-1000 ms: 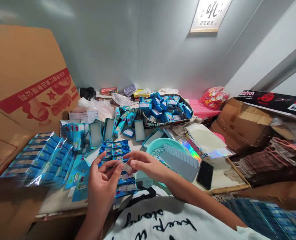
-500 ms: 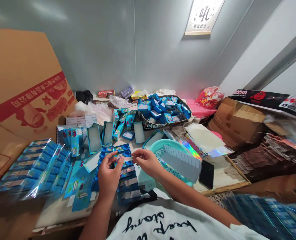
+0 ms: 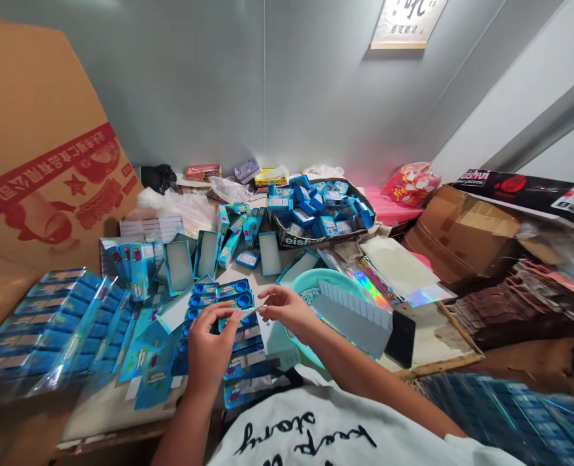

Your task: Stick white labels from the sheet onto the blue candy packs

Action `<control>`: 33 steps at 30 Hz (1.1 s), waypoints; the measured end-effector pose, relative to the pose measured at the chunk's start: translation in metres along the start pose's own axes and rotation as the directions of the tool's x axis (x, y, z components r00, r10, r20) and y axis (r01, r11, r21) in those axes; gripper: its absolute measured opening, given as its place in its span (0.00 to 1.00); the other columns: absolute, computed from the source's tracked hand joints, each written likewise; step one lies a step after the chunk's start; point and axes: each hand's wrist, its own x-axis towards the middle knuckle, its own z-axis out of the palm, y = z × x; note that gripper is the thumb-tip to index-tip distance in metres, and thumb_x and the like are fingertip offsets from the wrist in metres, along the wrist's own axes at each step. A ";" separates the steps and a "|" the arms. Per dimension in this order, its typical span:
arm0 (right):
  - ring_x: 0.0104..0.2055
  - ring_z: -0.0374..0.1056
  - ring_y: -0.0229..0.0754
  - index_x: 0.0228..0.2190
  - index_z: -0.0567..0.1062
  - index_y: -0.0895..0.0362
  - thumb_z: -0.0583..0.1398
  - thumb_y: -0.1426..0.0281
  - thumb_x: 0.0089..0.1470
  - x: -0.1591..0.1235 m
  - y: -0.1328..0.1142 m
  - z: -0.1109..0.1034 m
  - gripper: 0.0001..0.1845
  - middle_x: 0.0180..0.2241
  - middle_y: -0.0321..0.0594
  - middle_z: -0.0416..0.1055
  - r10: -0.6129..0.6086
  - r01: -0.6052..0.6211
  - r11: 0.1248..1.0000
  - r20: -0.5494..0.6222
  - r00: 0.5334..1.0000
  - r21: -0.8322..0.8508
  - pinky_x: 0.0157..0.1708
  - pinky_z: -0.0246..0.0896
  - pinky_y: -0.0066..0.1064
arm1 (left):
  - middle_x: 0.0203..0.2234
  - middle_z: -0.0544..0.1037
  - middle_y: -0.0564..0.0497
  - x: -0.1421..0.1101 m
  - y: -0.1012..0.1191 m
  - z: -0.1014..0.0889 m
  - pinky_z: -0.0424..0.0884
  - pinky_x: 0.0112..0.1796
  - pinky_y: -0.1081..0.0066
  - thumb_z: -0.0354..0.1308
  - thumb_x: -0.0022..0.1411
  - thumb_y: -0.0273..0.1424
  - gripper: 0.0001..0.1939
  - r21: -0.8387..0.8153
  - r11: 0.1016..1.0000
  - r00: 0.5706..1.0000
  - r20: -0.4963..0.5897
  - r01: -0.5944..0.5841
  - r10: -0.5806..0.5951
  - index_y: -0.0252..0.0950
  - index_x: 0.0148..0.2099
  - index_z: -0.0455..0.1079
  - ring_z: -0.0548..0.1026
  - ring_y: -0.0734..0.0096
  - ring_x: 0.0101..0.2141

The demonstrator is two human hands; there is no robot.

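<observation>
My left hand (image 3: 213, 340) is closed in a pinch on a small thin pale strip (image 3: 249, 311), whose exact kind I cannot make out. At the strip's other end, the fingertips of my right hand (image 3: 289, 312) are pinched together. Below both hands lie two columns of blue packs (image 3: 235, 287) with round wells; my left hand covers part of them. A turquoise basin (image 3: 296, 285) stands right beside my right hand. It holds small pale beads and a grey pleated card (image 3: 352, 317).
Small blue boxes (image 3: 316, 200) fill a carton at the back. Open boxes (image 3: 178, 266) stand behind my left hand. Wrapped blue packs (image 3: 39, 317) lie at far left beside a big cardboard box (image 3: 34, 97). A black phone (image 3: 402, 340) lies right of the basin.
The view has tipped slightly downward. My hands stay close together over the blue packs, and the thin strip between them now shows more edge-on.
</observation>
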 end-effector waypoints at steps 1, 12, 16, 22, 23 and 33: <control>0.25 0.67 0.36 0.38 0.75 0.57 0.70 0.66 0.37 0.001 0.001 -0.001 0.22 0.22 0.28 0.71 -0.013 0.013 1.000 0.010 1.000 -0.014 0.31 0.59 0.30 | 0.43 0.80 0.48 0.001 -0.001 0.001 0.69 0.53 0.56 0.63 0.57 0.46 0.14 0.036 0.999 1.000 -0.023 -0.014 0.015 0.41 0.32 0.78 0.76 0.56 0.47; 0.23 0.62 0.34 0.41 0.71 0.57 0.70 0.70 0.36 0.014 0.010 -0.019 0.26 0.18 0.24 0.66 0.025 -0.021 0.999 0.161 0.987 -0.028 0.29 0.58 0.28 | 0.51 0.74 0.43 0.000 -0.012 0.010 0.63 0.57 0.47 0.63 0.57 0.44 0.13 0.265 0.961 0.988 -0.104 -0.085 0.116 0.41 0.29 0.79 0.71 0.47 0.53; 0.24 0.62 0.34 0.45 0.68 0.56 0.71 0.63 0.35 0.024 0.039 -0.013 0.33 0.20 0.24 0.63 0.046 -0.051 0.999 0.197 0.979 0.019 0.31 0.61 0.29 | 0.51 0.72 0.42 -0.001 -0.018 0.016 0.65 0.58 0.50 0.64 0.56 0.45 0.14 0.176 0.984 0.998 -0.068 0.028 -0.016 0.40 0.31 0.77 0.71 0.48 0.55; 0.29 0.63 0.40 0.47 0.71 0.57 0.66 0.66 0.44 0.015 0.059 -0.028 0.26 0.22 0.28 0.62 -0.024 0.013 0.956 -0.034 0.999 -0.292 0.37 0.65 0.37 | 0.43 0.75 0.47 0.003 -0.033 0.016 0.71 0.54 0.52 0.72 0.46 0.37 0.30 -0.319 0.934 0.967 -0.140 0.157 -0.211 0.41 0.47 0.61 0.78 0.58 0.47; 0.35 0.66 0.44 0.49 0.71 0.56 0.66 0.69 0.45 0.006 0.053 -0.047 0.27 0.28 0.34 0.68 -0.088 0.046 0.921 -0.093 0.992 -0.386 0.43 0.64 0.41 | 0.44 0.76 0.47 0.002 -0.035 0.013 0.70 0.55 0.51 0.72 0.47 0.36 0.29 -0.378 0.907 0.959 -0.133 0.183 -0.249 0.41 0.47 0.60 0.78 0.59 0.47; 0.44 0.72 0.57 0.34 0.78 0.57 0.62 0.74 0.50 -0.075 0.035 -0.245 0.07 0.36 0.51 0.77 -0.283 -0.334 0.060 -0.337 0.898 -0.941 0.49 0.61 0.49 | 0.49 0.78 0.41 -0.033 -0.030 -0.047 0.71 0.54 0.50 0.66 0.56 0.38 0.28 -0.307 0.951 0.941 -0.307 0.043 -0.141 0.39 0.58 0.68 0.79 0.57 0.47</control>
